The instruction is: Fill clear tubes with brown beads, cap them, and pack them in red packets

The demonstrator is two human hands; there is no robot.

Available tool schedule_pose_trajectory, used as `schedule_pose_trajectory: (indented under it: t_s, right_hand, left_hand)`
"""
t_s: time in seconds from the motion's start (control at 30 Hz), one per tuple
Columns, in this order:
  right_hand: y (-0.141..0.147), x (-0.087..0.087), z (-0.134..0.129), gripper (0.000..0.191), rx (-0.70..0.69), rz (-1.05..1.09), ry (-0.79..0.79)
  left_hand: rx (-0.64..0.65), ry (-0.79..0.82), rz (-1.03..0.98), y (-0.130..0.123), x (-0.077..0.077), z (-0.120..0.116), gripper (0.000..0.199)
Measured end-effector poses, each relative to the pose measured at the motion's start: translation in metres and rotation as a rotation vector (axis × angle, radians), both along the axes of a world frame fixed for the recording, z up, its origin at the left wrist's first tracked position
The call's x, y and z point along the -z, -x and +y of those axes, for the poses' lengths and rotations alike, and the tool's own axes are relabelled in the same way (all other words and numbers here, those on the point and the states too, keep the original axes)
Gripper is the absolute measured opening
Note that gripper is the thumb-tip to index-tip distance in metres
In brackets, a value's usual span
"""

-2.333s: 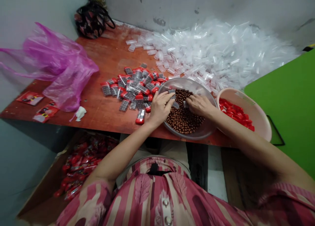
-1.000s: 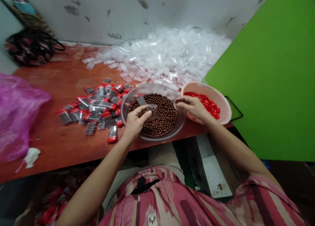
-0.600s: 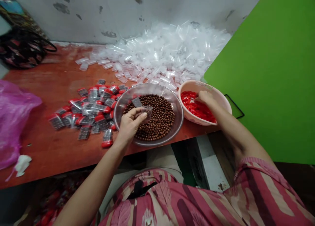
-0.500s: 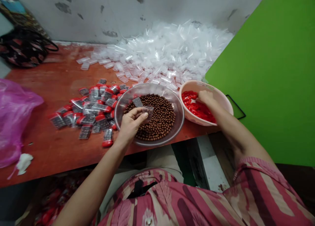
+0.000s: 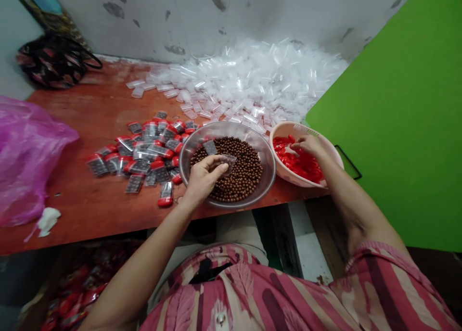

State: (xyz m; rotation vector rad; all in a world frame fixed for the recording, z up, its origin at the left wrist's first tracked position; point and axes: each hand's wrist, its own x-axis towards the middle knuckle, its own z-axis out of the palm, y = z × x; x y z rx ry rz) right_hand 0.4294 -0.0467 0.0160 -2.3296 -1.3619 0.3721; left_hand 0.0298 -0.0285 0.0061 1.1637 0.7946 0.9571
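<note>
Clear plastic case [image 5: 228,163], pinched in left hand [image 5: 202,178] over bowl [image 5: 183,163]; likely light, semi-stiff, slick. Grip by side edges, squeeze gently. Right hand [image 5: 308,144] in basin [image 5: 334,157] among red caps [image 5: 301,165]; can't tell if grasping one.

pink shirt [image 5: 249,292], cream and maroon stripes, ribbed cuffs, round button, pale trousers [image 5: 240,235]

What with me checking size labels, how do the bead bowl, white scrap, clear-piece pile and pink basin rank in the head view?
1. clear-piece pile
2. bead bowl
3. pink basin
4. white scrap
</note>
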Motion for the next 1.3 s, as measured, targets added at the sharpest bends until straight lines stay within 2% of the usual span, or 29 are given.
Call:
schedule_pose_trajectory:
  t_s: [0.1,0.2,0.33,0.43,0.57,0.67,0.83,1.07,1.23,1.3]
  right_hand:
    - [0.009,-0.017,0.002,0.016,0.116,-0.031,-0.097]
    - [0.027,-0.034,0.001,0.024,0.112,0.05,-0.237]
    - [0.072,-0.051,-0.006,0.028,-0.058,0.378,-0.387]
    - [0.124,-0.058,-0.013,0.027,-0.244,0.553,-0.393]
    - [0.195,-0.056,-0.02,0.031,-0.406,0.747,-0.378]
    - [0.226,-0.049,-0.021,0.039,-0.48,0.777,-0.335]
    - [0.233,-0.047,-0.022,0.038,-0.539,0.663,-0.263]
    - [0.232,-0.051,-0.026,0.04,-0.475,0.762,-0.162]
    - [0.231,-0.05,-0.031,0.036,-0.545,0.549,-0.198]
    - [0.23,-0.049,-0.032,0.036,-0.568,0.529,-0.17]
  left_hand:
    - [0.009,-0.028,-0.007,0.0,0.002,0.0,0.04]
    - [0.016,-0.064,0.014,0.001,0.003,0.0,0.038]
    - [0.046,-0.159,0.068,0.002,0.004,-0.001,0.033]
    - [0.08,-0.254,0.116,0.003,0.003,-0.002,0.029]
    - [0.093,-0.368,0.164,0.006,0.001,-0.003,0.026]
    - [0.075,-0.419,0.196,0.008,-0.002,-0.006,0.023]
    - [0.021,-0.442,0.221,0.01,-0.004,-0.011,0.022]
    - [0.002,-0.49,0.208,0.012,-0.003,-0.014,0.023]
    - [-0.028,-0.62,0.311,0.01,0.001,-0.018,0.027]
    - [-0.017,-0.684,0.337,0.009,0.004,-0.02,0.028]
